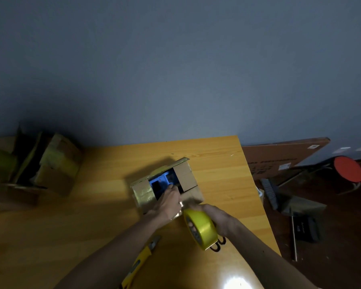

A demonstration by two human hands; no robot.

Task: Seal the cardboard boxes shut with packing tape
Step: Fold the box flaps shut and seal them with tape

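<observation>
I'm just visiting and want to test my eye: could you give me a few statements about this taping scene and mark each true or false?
1. The right hand holds a yellow tape roll. True.
2. The small box is fully closed. False: a gap between its flaps shows something blue inside.
3. The left hand rests on the small box. True.
4. The yellow knife is in the left hand. False: it lies on the table, beside the left forearm.
5. A second box sits at the table's far left. True.
6. The table is glass. False: it is wood-patterned.
</observation>
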